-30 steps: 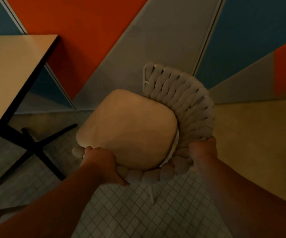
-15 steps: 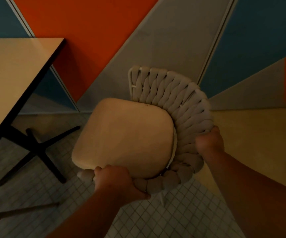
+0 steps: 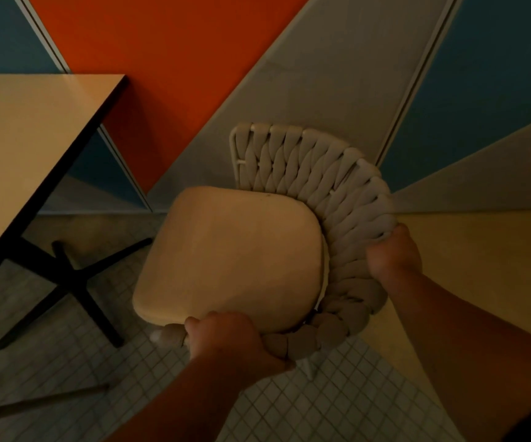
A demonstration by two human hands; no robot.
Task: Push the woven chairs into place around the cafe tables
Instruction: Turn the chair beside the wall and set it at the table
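Left hand (image 3: 226,341) grips near braided rim of woven chair (image 3: 321,186); right hand (image 3: 393,253) grips right rim. Small-square tile floor (image 3: 337,403); square-cornered table (image 3: 28,138) left; orange, blue, grey angled wall panels (image 3: 168,59) far.

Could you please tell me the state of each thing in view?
woven chair: gripped at its rim, not yet tucked in.
seat cushion: lying on the chair.
left hand: grips the braided rim.
right hand: grips the braided rim.
cafe table: standing left of the chair.
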